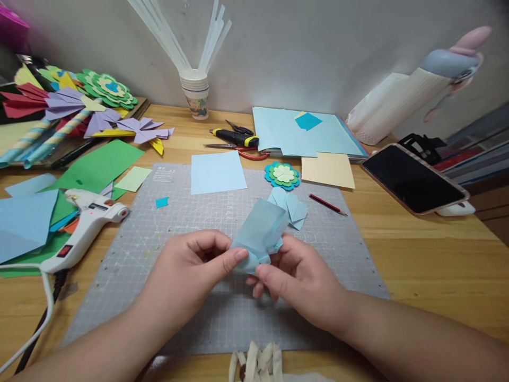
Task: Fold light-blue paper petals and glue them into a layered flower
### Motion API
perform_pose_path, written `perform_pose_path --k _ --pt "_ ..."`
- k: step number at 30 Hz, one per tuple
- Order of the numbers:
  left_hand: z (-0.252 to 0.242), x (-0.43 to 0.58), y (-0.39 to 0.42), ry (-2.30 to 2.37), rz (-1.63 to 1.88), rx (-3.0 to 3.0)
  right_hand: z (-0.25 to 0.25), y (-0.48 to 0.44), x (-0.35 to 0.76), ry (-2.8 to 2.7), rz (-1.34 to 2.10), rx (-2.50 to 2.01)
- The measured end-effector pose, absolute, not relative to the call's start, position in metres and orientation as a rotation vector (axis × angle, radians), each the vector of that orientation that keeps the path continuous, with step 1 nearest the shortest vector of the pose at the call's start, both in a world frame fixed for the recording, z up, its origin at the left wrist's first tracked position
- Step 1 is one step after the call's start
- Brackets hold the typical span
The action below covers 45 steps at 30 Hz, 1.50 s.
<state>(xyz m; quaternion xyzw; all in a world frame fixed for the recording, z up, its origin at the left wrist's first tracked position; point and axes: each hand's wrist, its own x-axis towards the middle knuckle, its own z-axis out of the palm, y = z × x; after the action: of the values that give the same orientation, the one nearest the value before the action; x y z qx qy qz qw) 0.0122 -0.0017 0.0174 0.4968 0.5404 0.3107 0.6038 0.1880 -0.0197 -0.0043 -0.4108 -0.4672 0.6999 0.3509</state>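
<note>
A folded piece of light blue paper (260, 228) is held between both hands above the grey cutting mat (139, 276). My left hand (199, 265) pinches its lower left part, thumb on top. On the lower right edge, my right hand (298, 276) grips it with thumb and fingers, near small folded flaps. Just behind the paper lie light blue folded petal pieces (294, 208), partly covered by it. A layered paper flower (282, 175) in blue and green sits farther back. To its left is a light blue paper square (218, 172).
At left, a white glue gun (87, 225) with its cable rests on green and blue sheets. A pencil (328, 205), pliers (238, 127), a blue scrap (162, 202), a cream sheet (328, 171) and a phone (415, 178) lie around. Paper cups (195, 95) hold white strips.
</note>
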Motion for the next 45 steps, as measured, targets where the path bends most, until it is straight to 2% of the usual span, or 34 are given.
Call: perform_pose_path --k 5,15,36,45 --pt "0.018 0.013 -0.001 1.343 0.744 1.177 -0.007 -0.02 0.185 -1.162 1.899 -1.073" --pt "0.01 0.015 0.0 1.072 0.668 1.046 -0.008 -0.016 0.187 -1.18 1.87 -1.075" --pt "0.008 0.014 -0.003 1.142 0.637 1.045 -0.006 -0.017 0.186 -1.191 1.906 -1.064" --pt "0.008 0.016 -0.001 0.965 0.64 0.988 -0.008 -0.017 0.188 -1.142 1.899 -1.077"
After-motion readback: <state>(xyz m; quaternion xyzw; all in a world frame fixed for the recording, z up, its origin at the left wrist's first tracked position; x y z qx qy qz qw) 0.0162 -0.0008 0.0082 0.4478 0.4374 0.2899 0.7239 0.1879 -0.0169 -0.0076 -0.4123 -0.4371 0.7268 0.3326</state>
